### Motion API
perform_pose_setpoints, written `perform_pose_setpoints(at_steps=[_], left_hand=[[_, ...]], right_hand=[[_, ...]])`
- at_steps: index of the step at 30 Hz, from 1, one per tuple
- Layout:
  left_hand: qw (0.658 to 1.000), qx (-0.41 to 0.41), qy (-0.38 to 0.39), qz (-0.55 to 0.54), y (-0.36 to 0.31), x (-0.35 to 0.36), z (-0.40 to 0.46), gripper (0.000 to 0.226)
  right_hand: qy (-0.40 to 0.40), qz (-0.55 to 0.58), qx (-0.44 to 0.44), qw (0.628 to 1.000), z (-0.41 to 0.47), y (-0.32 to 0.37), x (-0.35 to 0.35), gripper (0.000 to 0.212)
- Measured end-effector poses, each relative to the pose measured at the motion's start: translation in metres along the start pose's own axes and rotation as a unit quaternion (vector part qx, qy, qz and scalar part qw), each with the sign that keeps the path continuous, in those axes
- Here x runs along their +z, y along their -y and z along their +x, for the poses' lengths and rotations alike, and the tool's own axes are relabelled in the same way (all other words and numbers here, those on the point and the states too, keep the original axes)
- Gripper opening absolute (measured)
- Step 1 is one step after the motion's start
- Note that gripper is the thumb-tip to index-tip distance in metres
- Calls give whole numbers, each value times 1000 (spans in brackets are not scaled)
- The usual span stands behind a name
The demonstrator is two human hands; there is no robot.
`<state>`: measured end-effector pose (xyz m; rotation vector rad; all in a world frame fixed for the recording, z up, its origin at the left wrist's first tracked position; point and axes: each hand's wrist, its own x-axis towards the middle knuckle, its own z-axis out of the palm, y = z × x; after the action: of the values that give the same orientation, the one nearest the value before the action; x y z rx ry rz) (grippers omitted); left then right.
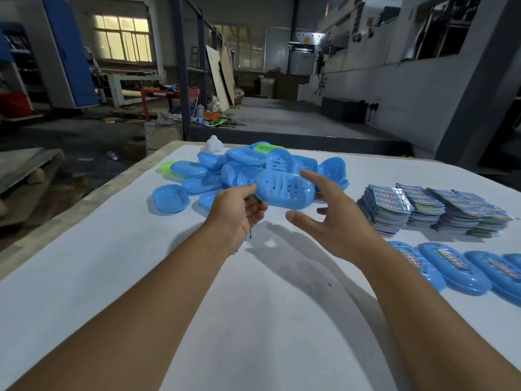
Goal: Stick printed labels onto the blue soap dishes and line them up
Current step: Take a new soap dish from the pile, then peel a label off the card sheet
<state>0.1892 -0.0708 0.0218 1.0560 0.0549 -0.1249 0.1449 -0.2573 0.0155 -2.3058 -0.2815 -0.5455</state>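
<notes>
Translucent blue soap dish [283, 190], slotted, perforated, oval, gripped by left hand [235, 211]

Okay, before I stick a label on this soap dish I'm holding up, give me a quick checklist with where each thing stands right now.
1. Dish held: ok. The left hand grips the blue soap dish by its near end, above the table.
2. Right hand free: ok. It is open beside the dish and holds nothing.
3. Label in hand: not ok. None is picked up yet.
4. Label supply: ok. The stacks of printed labels lie on the right.
5. Row to join: ok. The labelled dishes lie side by side at right.
6. Dish face clean: cannot tell.
</notes>
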Motion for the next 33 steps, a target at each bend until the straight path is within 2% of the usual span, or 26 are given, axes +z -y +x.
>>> perform_pose_setpoints(at_steps=[6,8,9,10,11,12,13,14,15,19,22,25,29,31,33], left_hand=[[997,-65,39,12,4,3,-6,15],[995,-55,20,83,3,1,-5,17],[982,-20,1,185,2,-3,-3,20],[940,38,-20,337,2,-8,0,22],[859,106,-48,498,3,-15,3,22],[759,163,-78,625,3,-20,4,20],[680,193,-107,699,2,-24,3,18],[637,198,-127,734,1,-27,1,17],[612,187,-136,756,0,-28,1,17],[537,131,-127,823,-1,-32,0,37],[551,127,-120,816,0,-35,1,45],[606,137,-107,776,-1,-36,4,47],[663,169,-110,721,-3,-38,6,48],[724,167,-120,658,-5,-37,8,48],[807,139,-118,562,-8,-34,9,42]], right_hand=[[3,-64,17,998,4,-8,-3,57],[27,-82,35,996,4,-12,-5,55],[44,-85,48,994,4,-14,-5,54],[63,-92,62,992,4,-17,-6,53],[81,-106,75,988,4,-19,-7,53],[97,-127,87,983,4,-21,-8,54],[113,-147,99,978,3,-23,-8,54],[126,-163,110,972,3,-25,-9,55],[139,-173,120,968,2,-26,-9,55],[167,-189,139,958,3,-27,-8,57],[175,-188,142,956,2,-27,-8,57],[178,-187,143,955,2,-26,-8,59],[178,-198,138,954,1,-23,-8,61],[175,-200,134,955,1,-22,-8,62],[154,-199,120,961,1,-21,-8,63]])
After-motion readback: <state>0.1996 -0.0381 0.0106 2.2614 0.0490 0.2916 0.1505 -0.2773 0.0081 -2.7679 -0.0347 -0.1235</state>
